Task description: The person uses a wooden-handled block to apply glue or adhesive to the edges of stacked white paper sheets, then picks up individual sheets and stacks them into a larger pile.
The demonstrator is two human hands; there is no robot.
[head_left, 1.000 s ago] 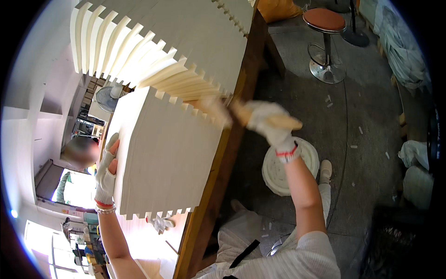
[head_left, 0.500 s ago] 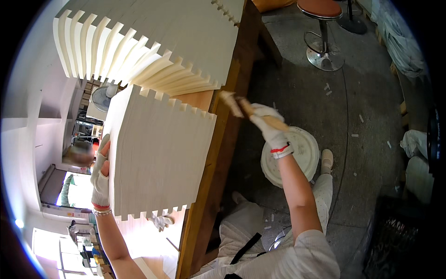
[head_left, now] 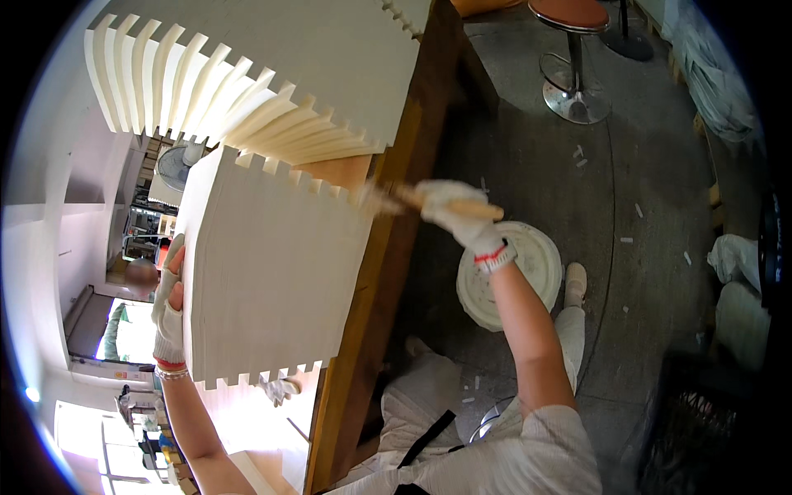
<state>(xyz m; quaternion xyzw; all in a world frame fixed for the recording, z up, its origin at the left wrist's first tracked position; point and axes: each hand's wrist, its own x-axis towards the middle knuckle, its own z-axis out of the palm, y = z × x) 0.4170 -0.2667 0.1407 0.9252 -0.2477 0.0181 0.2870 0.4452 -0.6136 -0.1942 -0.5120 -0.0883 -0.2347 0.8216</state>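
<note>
A squared stack of white boards point(head_left: 276, 272) with notched ends stands on the wooden table. My left hand point(head_left: 171, 309), in a white glove with bare fingertips, lies along the stack's left side, fingers stretched out against it. On the other side, my gloved right hand point(head_left: 458, 210) is closed round the wooden handle of a brush point(head_left: 379, 199). The brush's pale head is smeared by motion and meets the stack's upper right corner in the picture; whether it touches the notches I cannot tell.
Behind stands a fanned row of notched white boards point(head_left: 194, 82). A crumpled glove or cloth point(head_left: 279, 389) lies on the table near me. Right of the wooden table edge point(head_left: 355, 330) are a round white lidded bucket point(head_left: 528, 272), a red stool point(head_left: 571, 16) and floor scraps.
My right hand and the brush have moved left and slightly down, bringing the brush head to the stack's corner. My left hand stays against the stack; the whole view has shifted slightly.
</note>
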